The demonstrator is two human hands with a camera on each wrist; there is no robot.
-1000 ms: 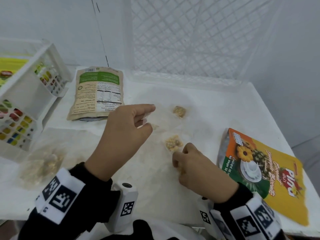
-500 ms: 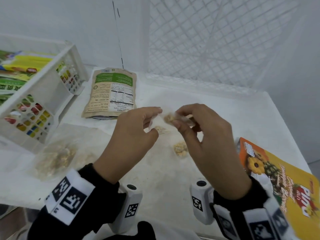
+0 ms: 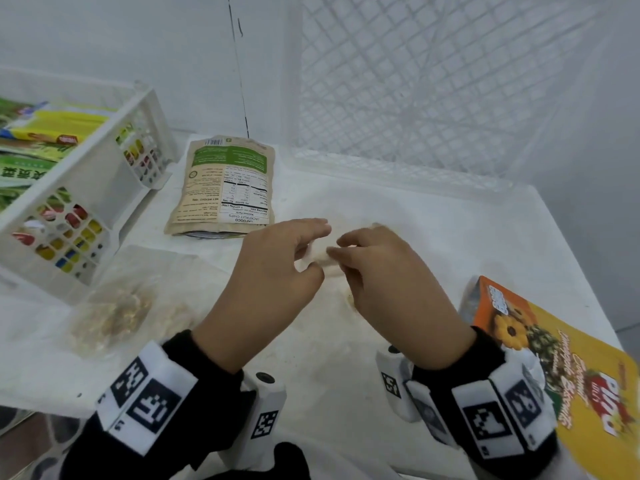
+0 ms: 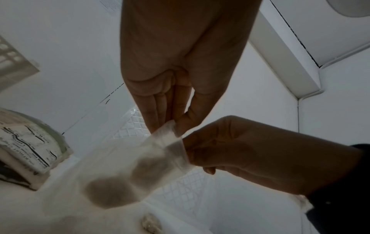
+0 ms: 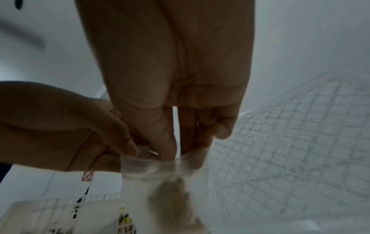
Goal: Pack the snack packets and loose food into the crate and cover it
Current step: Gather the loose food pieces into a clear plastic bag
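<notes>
A small clear plastic bag [image 4: 124, 166] hangs above the middle of the table with a few brown food pieces [image 4: 112, 193] in its bottom. My left hand [image 3: 320, 249] pinches one side of the bag's mouth between thumb and fingers [image 4: 160, 114]. My right hand [image 3: 336, 247] pinches the opposite side, its thumb [image 5: 166, 139] at the rim. The white crate [image 3: 104, 174] stands at the left with several snack packets inside. A jackfruit chips pouch [image 3: 225, 188] lies beside the crate. An orange and yellow biscuit packet [image 3: 561, 362] lies at the right.
A second clear bag of brown food [image 3: 110, 313] lies in front of the crate. The white lattice lid [image 3: 415, 84] leans upright against the back wall. One loose food piece [image 4: 150, 223] sits on the table under the hands.
My right hand picked a food piece off the table and lifted it to the bag that my left hand holds up. Both hands now pinch the bag's mouth, and the piece is gone from the fingers.
</notes>
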